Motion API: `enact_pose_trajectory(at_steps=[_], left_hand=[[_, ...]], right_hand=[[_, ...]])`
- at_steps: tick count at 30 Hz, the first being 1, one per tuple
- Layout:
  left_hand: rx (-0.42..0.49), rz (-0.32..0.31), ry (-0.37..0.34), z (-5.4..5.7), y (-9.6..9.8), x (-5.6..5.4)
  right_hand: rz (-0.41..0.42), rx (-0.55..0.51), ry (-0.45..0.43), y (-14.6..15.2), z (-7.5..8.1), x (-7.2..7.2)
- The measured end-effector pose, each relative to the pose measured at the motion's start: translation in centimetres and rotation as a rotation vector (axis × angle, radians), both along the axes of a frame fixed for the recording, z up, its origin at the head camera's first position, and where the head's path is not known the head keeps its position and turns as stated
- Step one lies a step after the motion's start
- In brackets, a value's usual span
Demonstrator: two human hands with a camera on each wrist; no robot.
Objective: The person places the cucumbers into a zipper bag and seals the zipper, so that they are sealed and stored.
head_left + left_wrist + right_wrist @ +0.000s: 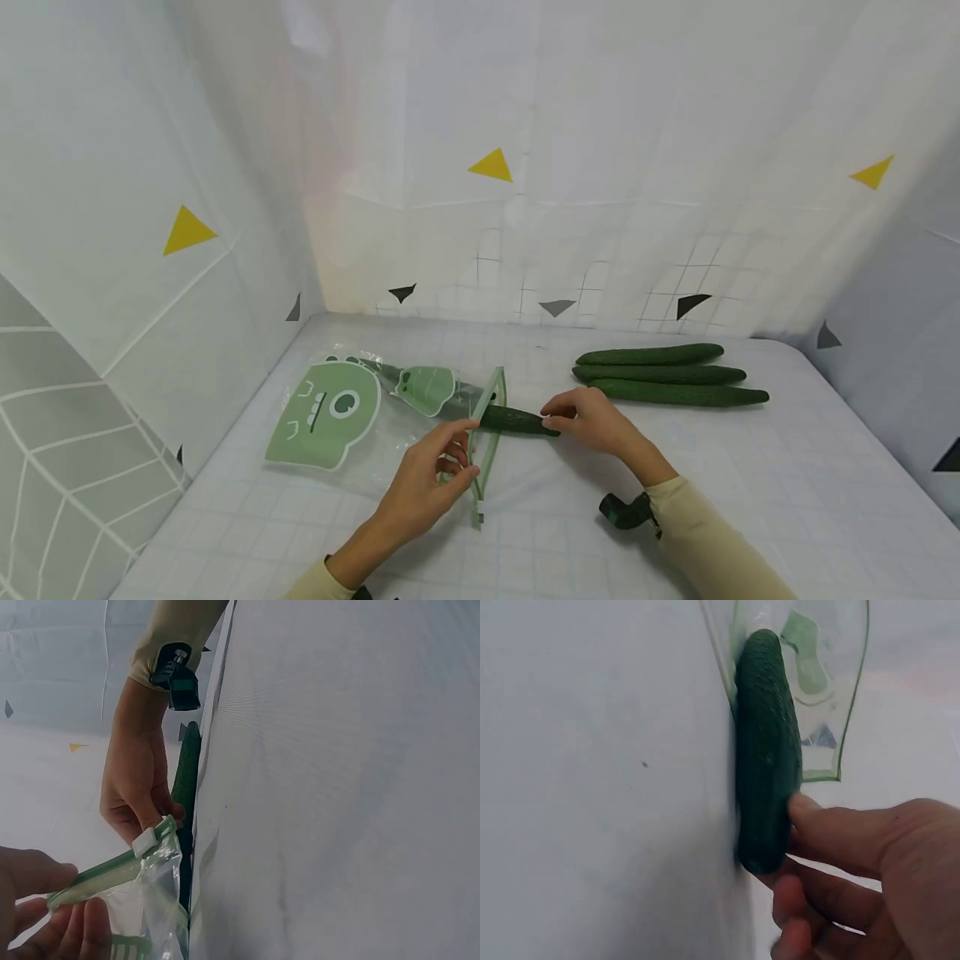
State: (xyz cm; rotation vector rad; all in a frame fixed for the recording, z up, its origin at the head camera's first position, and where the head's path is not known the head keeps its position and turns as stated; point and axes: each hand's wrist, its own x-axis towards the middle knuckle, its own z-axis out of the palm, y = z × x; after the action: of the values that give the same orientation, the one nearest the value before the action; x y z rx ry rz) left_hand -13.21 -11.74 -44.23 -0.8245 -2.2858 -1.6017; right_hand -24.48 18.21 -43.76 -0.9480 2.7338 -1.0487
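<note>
A clear zip bag [322,417] with a green monster print lies on the table, its green-rimmed mouth towards the right. Inside it is most of a dark green cucumber [517,420], whose right end sticks out of the mouth. My left hand [423,483] pinches the bag's green rim between thumb and fingers, with a white slider [144,844] at the strip's far end in the left wrist view. With thumb and fingertips my right hand [603,427] pinches the cucumber's outer end. The right wrist view shows that end [765,765] between thumb and fingers.
Three more cucumbers [667,375] lie side by side on the white table [750,467] behind my right hand. White cloth walls [600,125] with yellow and dark triangles stand at the back and sides. A black wrist camera [626,510] hangs below my right sleeve.
</note>
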Motion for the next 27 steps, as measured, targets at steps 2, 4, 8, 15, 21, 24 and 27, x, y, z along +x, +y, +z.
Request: enact_pose_trajectory(at_steps=[2,4,8,15,21,24,27], left_hand=[[0.003,-0.001,0.002,-0.1,0.0,0.0],[0.004,-0.001,0.003,-0.1,0.0,-0.1],[0.001,-0.001,0.001,-0.1,-0.1,-0.1],[-0.019,0.02,0.012,-0.1,-0.1,-0.2],[-0.009,0.028,-0.014,0.0,-0.1,-0.1],[0.0,0.029,-0.031,0.0,0.0,-0.1],[0.001,0.031,-0.045,0.0,0.0,-0.1]], right_hand=[[0.029,0.005,-0.035,0.2,0.1,-0.1],[0.054,0.007,-0.036,0.3,-0.1,-0.2],[0.082,-0.011,0.027,0.0,-0.6,-0.2],[0.091,-0.039,0.075,-1.1,-1.3,-0.1],[0.083,-0.016,0.099,-1.9,-1.6,0.1],[0.061,-0.015,0.11,-2.3,-1.6,0.2],[0.04,-0.03,0.112,-2.7,-1.7,0.4]])
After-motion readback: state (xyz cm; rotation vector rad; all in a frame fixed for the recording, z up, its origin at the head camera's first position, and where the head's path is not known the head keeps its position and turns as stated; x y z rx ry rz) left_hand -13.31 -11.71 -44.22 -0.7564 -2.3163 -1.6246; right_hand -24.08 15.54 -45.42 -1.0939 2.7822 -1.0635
